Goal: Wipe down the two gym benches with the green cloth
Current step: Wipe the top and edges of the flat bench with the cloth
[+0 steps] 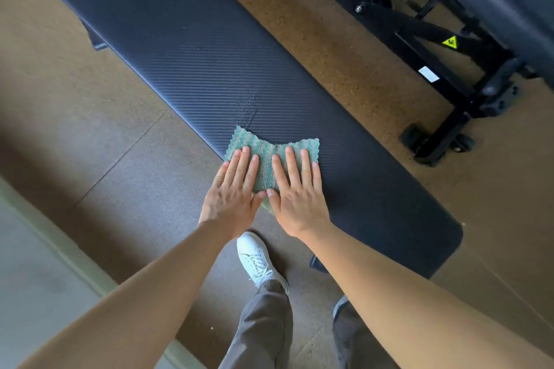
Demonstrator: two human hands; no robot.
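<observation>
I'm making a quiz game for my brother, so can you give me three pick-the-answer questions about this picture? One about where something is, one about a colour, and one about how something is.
1. Where does the green cloth lie?
A) on the floor
B) on the dark bench
C) on a shelf

2. What colour is the shoe?
A) red
B) black
C) white

3. How do the left hand and right hand lie?
A) flat on the cloth, fingers straight
B) curled into fists
C) lifting the cloth into the air

Answers:
1 B, the cloth rests on the bench's ribbed pad.
2 C, the laced shoe below the hands is white.
3 A, both hands press down side by side with straight fingers.
</observation>
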